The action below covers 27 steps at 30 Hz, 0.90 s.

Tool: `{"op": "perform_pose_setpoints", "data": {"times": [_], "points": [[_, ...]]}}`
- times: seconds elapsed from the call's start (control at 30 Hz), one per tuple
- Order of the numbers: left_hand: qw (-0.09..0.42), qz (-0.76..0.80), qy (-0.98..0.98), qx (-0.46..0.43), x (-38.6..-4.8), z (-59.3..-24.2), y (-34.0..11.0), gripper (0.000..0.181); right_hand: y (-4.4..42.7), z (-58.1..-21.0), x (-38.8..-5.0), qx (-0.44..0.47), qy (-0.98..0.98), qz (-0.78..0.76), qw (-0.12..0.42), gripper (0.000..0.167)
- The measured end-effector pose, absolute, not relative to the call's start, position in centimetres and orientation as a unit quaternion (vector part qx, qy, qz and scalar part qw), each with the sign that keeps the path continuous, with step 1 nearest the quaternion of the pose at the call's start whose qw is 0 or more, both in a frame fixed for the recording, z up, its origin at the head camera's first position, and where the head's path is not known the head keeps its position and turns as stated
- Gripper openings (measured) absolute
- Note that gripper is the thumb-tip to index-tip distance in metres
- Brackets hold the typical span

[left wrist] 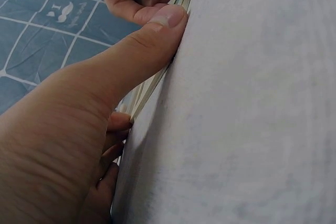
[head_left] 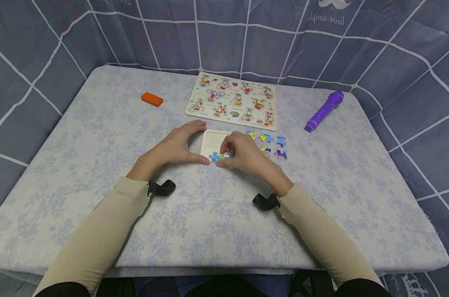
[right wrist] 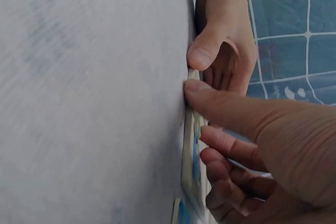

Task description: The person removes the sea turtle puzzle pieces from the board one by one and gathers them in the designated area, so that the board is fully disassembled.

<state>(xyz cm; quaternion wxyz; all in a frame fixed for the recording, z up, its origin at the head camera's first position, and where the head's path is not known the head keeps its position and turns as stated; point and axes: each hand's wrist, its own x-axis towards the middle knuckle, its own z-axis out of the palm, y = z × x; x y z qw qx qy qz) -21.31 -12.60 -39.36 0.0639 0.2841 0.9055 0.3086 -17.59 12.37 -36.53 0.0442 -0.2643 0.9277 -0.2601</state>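
A small wooden puzzle tray [head_left: 212, 140] lies flat on the table, with blue and green puzzle pieces [head_left: 215, 157] along its near side. My left hand [head_left: 176, 145] grips the tray's left end, thumb at the near corner and fingers at the far one. Over the near side, my right hand [head_left: 248, 156] has curled fingers; its thumb [right wrist: 202, 94] is at the near rim and its index fingertip [right wrist: 210, 135] on a puzzle piece [right wrist: 197, 153]. Loose colourful puzzle pieces [head_left: 280, 154] lie just right of the tray, some hidden behind the right hand.
Behind the tray lies a larger wooden picture board [head_left: 230, 103]. An orange block [head_left: 152, 99] sits at the back left, and a purple marker-shaped stick [head_left: 324, 111] at the right. A patterned cloth covers the table [head_left: 209, 231]; grid-patterned curtains [head_left: 224, 45] hang around it.
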Motion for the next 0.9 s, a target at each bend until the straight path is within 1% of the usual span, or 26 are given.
{"op": "perform_pose_setpoints", "data": {"times": [0.4,0.5,0.63,0.9], "points": [[0.07,0.302,0.907,0.283,-21.4,-39.3,-12.5,0.11,13.9,-37.3,-16.6,-0.271,0.906,-0.327,0.001,0.028],[0.07,0.304,0.907,0.283,-21.3,-39.4,-12.6,0.11,14.6,-37.2,-16.2,-0.261,0.9,-0.348,-0.003,0.025],[0.071,0.303,0.908,0.282,-21.3,-39.4,-12.5,0.11,16.5,-36.7,-15.5,-0.242,0.897,-0.37,-0.008,0.023],[0.076,0.296,0.911,0.276,-21.4,-39.4,-12.5,0.112,21.7,-35.8,-13.2,-0.229,0.904,-0.354,-0.064,0.024]]}}
